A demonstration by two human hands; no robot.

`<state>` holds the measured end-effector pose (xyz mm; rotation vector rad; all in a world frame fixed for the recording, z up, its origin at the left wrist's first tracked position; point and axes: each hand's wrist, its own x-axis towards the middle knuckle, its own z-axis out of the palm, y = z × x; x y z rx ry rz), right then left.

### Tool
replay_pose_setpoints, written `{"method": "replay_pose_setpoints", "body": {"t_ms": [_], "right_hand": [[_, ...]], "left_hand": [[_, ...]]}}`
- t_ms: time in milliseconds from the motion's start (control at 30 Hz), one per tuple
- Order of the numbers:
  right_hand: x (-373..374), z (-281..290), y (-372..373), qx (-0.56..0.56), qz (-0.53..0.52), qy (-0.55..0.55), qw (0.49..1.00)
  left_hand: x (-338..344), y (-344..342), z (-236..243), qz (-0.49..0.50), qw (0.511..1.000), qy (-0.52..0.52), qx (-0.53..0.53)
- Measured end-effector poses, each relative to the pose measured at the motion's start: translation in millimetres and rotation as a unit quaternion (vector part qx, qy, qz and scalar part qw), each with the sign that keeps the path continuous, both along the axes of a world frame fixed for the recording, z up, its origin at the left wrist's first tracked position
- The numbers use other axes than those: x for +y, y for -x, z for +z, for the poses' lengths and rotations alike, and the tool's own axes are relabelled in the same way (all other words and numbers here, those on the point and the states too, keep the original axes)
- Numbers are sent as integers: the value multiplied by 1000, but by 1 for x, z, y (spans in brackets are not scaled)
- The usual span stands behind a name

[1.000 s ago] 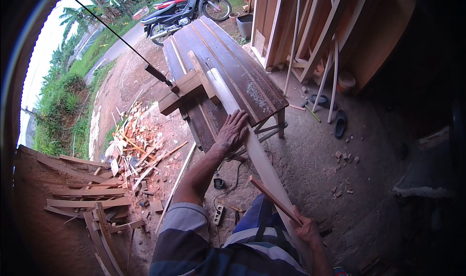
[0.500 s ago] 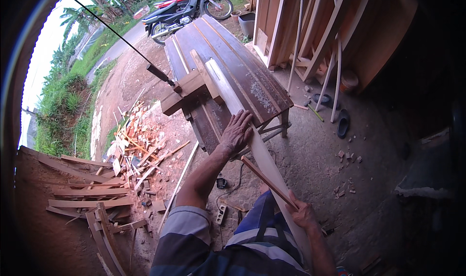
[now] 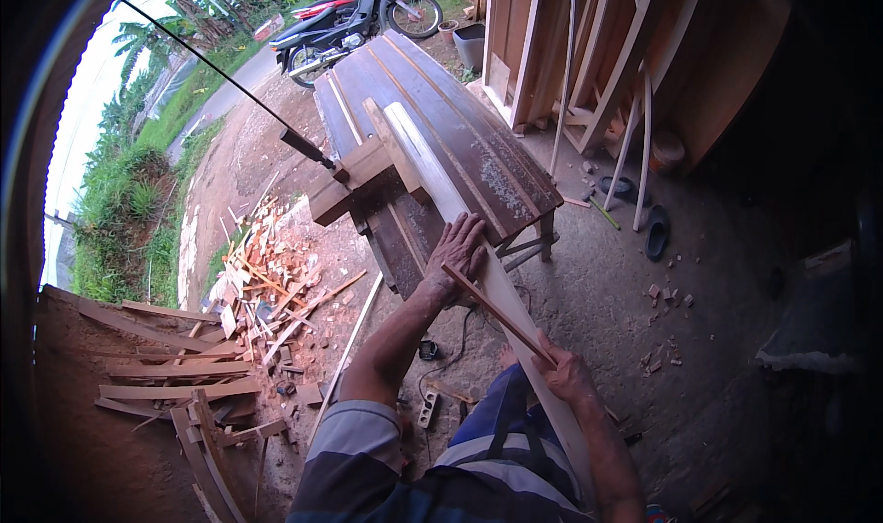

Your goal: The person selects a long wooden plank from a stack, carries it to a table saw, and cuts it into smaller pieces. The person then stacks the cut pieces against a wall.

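A long pale board [image 3: 510, 307] runs from near my body up along the dark wooden table [image 3: 455, 109], beside a wooden guide block [image 3: 354, 169] with a black rod [image 3: 303, 146]. My left hand [image 3: 455, 252] lies on the board at the table's near edge, fingers stretched out. My right hand [image 3: 568, 371] is closed round the lower board and a thin brown stick [image 3: 483, 298], which slants over the board up toward my left hand.
Wood offcuts [image 3: 271, 284] lie heaped at left, near stacked curved pieces [image 3: 184, 367]. Wooden frames [image 3: 561, 54] lean at upper right. Sandals [image 3: 656, 233], a bucket [image 3: 467, 49] and a power strip [image 3: 427, 408] sit around the table; motorbikes [image 3: 349, 35] stand beyond.
The board has slid a little farther up the table. My right hand has moved upward with the stick, whose tip now reaches my left hand.
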<state>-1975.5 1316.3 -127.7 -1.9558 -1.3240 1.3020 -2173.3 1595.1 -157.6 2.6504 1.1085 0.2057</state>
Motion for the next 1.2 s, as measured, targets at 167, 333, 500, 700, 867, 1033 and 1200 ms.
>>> {"method": "replay_pose_setpoints", "body": {"t_ms": [167, 333, 500, 700, 867, 1033, 1200], "right_hand": [[26, -12, 4, 5, 5, -46, 999], [57, -13, 9, -1, 9, -56, 998], [88, -12, 14, 8, 9, -22, 1000], [125, -25, 18, -2, 28, -50, 998], [156, -33, 20, -18, 36, -82, 996], [172, -26, 16, -7, 37, -83, 996], [134, -28, 7, 65, 24, -84, 994]], "left_hand": [[-1, -1, 4, 1, 1000, 4, -14], [1, -1, 5, 1, 1000, -9, -16], [3, 1, 3, -7, 1000, -15, -19], [7, 0, 4, 9, 1000, 14, -11], [10, -5, 7, 4, 1000, 15, -16], [11, -11, 7, 1, 999, -16, -39], [10, -11, 5, 10, 999, -17, -45]]}}
